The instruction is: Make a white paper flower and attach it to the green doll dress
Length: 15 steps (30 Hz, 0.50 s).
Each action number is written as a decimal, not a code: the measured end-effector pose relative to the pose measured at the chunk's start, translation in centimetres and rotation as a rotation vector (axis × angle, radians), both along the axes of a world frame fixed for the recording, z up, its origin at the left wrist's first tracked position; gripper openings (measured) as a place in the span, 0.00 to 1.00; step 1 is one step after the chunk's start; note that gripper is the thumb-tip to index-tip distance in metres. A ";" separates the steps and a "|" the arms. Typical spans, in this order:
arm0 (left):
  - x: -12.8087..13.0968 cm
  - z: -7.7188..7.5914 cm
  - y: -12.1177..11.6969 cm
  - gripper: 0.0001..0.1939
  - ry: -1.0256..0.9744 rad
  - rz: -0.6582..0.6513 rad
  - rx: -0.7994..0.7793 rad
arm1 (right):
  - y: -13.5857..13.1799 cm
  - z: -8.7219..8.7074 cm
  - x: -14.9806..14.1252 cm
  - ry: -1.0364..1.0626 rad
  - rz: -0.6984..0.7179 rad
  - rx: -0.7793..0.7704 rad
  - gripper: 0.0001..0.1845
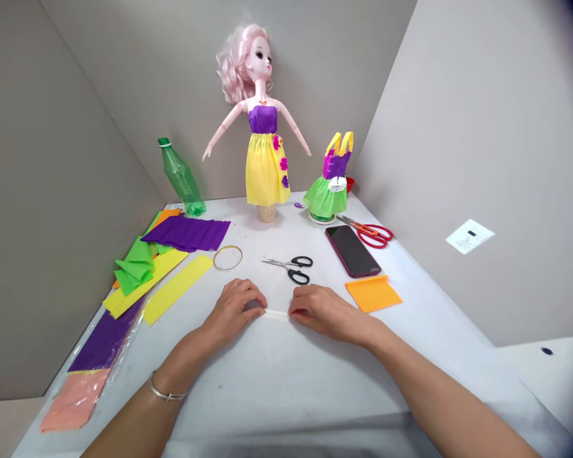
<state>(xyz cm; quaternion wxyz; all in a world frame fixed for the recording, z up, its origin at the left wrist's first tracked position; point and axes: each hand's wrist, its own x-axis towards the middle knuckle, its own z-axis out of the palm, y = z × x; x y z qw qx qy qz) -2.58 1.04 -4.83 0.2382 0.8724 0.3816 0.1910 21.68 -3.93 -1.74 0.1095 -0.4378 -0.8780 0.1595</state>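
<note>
A narrow white strip (pixel 276 315) stretches between my two hands, low over the white table (pixel 248 388). My left hand (pixel 233 306) pinches its left end between thumb and fingers. At the right end my right hand (pixel 322 312) grips it the same way. The fingertips cover both ends, so I cannot tell the strip's full length. Small scissors with black handles (pixel 291 267) lie just beyond my hands, blades pointing left. Left of them is a thin gold bangle (pixel 228 258).
Left lie purple crepe paper (pixel 191 234), yellow strips (pixel 177 289), green paper (pixel 136 264) and a plastic-wrapped pack (pixel 100 350). Behind stand a green bottle (pixel 181 178), a doll (pixel 267 159) and a small dress (pixel 327 191). Right are red scissors (pixel 375 235), a phone (pixel 352 250) and orange paper (pixel 374 293).
</note>
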 end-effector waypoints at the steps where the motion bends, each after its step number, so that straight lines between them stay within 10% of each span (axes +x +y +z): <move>1: 0.0 0.1 -0.1 0.04 0.002 -0.008 -0.001 | 0.1 -0.2 -0.1 0.009 -0.025 0.001 0.08; 15: 0.6 0.7 -1.1 0.07 -0.001 -0.090 0.076 | -0.1 -1.0 -2.0 0.069 -0.087 -0.032 0.04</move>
